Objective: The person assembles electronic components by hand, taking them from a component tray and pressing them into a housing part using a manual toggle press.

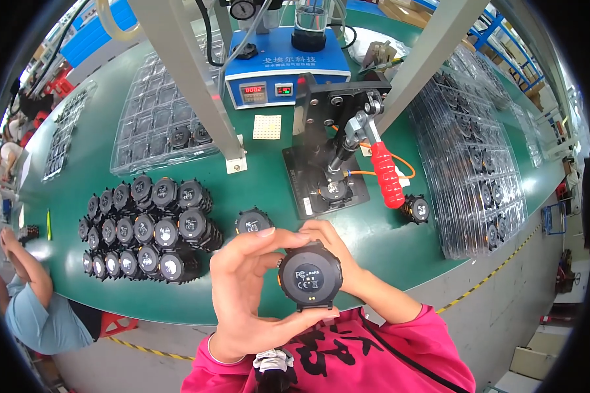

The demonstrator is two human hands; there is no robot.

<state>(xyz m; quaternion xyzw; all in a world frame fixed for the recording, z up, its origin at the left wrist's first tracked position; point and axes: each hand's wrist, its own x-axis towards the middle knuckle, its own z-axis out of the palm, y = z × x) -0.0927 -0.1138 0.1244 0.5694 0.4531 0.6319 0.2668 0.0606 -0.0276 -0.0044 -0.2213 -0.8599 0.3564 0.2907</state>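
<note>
Upright before me is a round black watch case (310,276), strapless, its back showing printed marks and two small gold contacts. My left hand (239,288) grips it between the thumb below and the fingers above. Behind its upper right side is my right hand (337,255), fingers bent against the case and partly hidden by it. Just beyond my left fingers lies another watch case (253,221). Farther off, a toggle clamp with a red handle (387,175) stands on a black base plate (306,196), with a watch case (334,190) under its plunger.
Stacked watch cases (144,229) stand in rows at left. A short stack (415,208) is right of the clamp. Clear plastic trays (469,157) pile up at right, more trays (157,111) at back left. A blue tester (288,65) stands behind grey frame posts (193,78). Another person (42,314) sits at left.
</note>
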